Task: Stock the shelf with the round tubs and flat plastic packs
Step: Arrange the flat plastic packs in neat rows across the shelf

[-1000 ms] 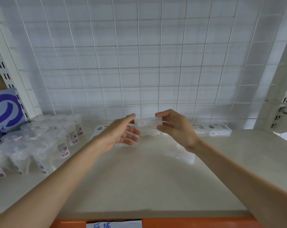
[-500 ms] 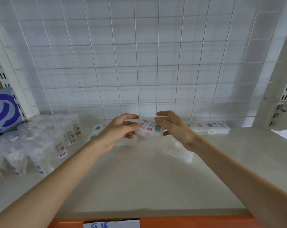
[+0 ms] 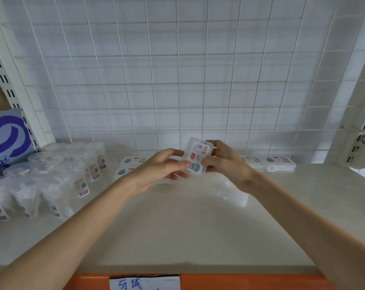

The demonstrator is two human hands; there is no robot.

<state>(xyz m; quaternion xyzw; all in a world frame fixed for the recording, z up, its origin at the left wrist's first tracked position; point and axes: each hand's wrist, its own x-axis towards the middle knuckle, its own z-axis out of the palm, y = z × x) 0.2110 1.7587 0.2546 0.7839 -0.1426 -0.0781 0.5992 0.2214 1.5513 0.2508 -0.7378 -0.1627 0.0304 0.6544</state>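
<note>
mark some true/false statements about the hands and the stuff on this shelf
1. The left hand and right hand both hold one pack. True.
2. The tubs stand at the right of the shelf. False: they stand at the left.
3. Other packs lie along the back, below the grid. True.
4. The front strip is blue. False: it is orange.
</note>
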